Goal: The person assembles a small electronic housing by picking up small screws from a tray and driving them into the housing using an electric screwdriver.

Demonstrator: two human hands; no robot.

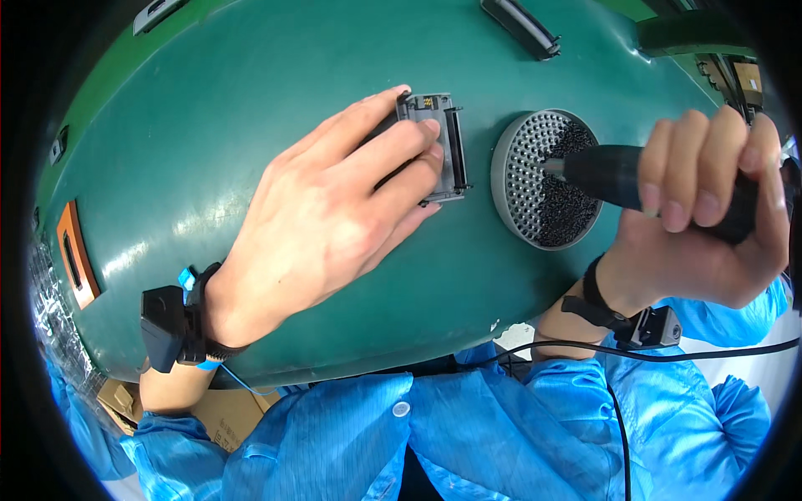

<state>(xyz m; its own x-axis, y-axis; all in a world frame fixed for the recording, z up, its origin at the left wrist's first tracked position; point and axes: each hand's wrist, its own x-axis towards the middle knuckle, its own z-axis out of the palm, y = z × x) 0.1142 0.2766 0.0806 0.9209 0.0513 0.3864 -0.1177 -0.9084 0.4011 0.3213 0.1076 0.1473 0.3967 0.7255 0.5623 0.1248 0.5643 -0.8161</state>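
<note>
My left hand (pixel 334 192) grips a small dark grey plastic housing (pixel 452 179) on the green table. Its fingers lie across the housing and hide much of it; a black roller-like bar runs along its right side, and small gold contacts show at its top. In my right hand (pixel 710 184) is a black electric screwdriver (pixel 606 174), fingers wrapped round its body. The driver's metal tip points left into a round grey dish (pixel 504 185) with a grid of holes. Many tiny black screws (pixel 571 209) are heaped on the dish's right side.
Another dark housing piece (pixel 522 29) lies at the table's far edge. An orange block (pixel 77 255) with a dark slot sits at the left. A black cable (pixel 693 354) runs past my right wrist. Cardboard (pixel 225 415) shows below the table's near edge.
</note>
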